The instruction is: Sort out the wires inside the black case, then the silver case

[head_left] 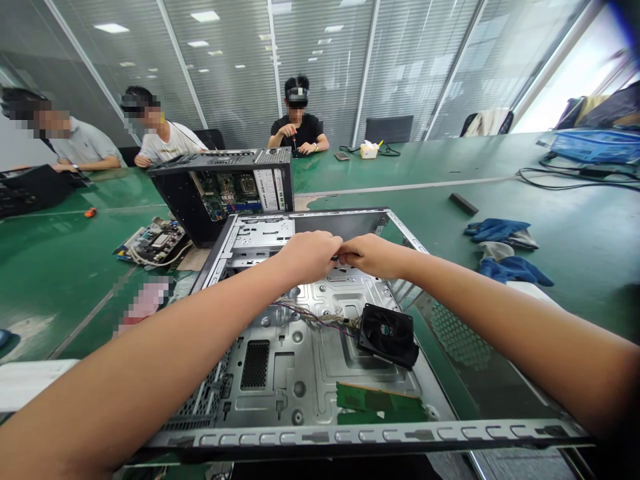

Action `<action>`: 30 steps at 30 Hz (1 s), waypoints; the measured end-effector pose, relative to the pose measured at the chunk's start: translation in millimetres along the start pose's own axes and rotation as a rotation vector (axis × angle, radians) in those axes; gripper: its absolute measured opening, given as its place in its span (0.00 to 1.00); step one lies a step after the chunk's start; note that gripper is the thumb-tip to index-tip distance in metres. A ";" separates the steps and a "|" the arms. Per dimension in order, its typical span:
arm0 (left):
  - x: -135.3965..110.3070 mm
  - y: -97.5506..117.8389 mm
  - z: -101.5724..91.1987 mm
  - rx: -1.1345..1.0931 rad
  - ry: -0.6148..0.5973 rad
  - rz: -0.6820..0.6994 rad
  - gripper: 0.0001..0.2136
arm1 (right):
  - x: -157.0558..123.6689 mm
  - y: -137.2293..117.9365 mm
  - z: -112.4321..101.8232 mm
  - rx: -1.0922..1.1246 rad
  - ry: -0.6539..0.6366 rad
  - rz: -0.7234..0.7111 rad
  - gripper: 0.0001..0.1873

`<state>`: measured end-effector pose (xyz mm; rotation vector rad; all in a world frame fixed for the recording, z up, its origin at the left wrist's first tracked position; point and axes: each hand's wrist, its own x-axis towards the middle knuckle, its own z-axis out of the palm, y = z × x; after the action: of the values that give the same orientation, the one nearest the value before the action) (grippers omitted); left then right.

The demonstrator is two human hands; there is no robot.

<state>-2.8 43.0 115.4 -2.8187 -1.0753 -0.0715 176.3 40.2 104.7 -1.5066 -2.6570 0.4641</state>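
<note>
My left hand (314,255) and my right hand (367,255) meet over the far part of an open metal computer case (320,337) that lies on its side. Both are closed, fingertips pinched together around something small and dark that I cannot make out. Nearer to me inside the case rests a black case fan (387,333). A bundle of twisted cables (320,317) runs leftward from it, partly hidden under my left arm. Green memory modules (380,403) lie on the case floor by the near edge. A drive cage (263,233) sits at the far left inside.
Behind the case stands a computer tower (170,200) with its side open, beside a loose circuit board (157,241). Blue-and-grey gloves (505,232) lie on the green table (425,180) to the right. Three people sit across the table; one holds a red screwdriver (294,139).
</note>
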 end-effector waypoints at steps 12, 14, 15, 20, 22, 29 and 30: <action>4.9 -3.6 -1.9 -0.301 -0.018 -0.183 0.08 | -4.2 -4.7 -1.6 0.013 0.058 0.020 0.14; 5.7 -5.7 -3.0 -0.365 -0.015 -0.194 0.07 | -5.2 -5.0 -2.3 0.050 0.098 0.028 0.14; 5.8 -6.3 -3.7 -0.388 -0.006 -0.195 0.07 | -5.6 -4.8 -2.5 0.069 0.112 0.031 0.13; 3.4 -7.2 -5.5 -0.446 0.045 -0.180 0.04 | -7.1 -3.4 -2.8 0.118 0.124 -0.023 0.13; 1.7 -7.3 -5.3 -0.427 0.063 -0.155 0.04 | -7.2 -2.9 -2.2 0.132 0.120 -0.042 0.13; -4.1 -4.2 -11.3 -0.078 0.106 0.023 0.06 | -3.6 1.5 1.4 0.179 0.081 -0.065 0.14; -4.5 -3.3 -12.8 -0.048 0.103 0.031 0.07 | -3.0 2.1 1.5 0.184 0.082 -0.067 0.14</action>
<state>-8.4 40.7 128.0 -2.8380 -1.0213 -0.2401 179.3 38.3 103.0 -1.3502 -2.5156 0.6094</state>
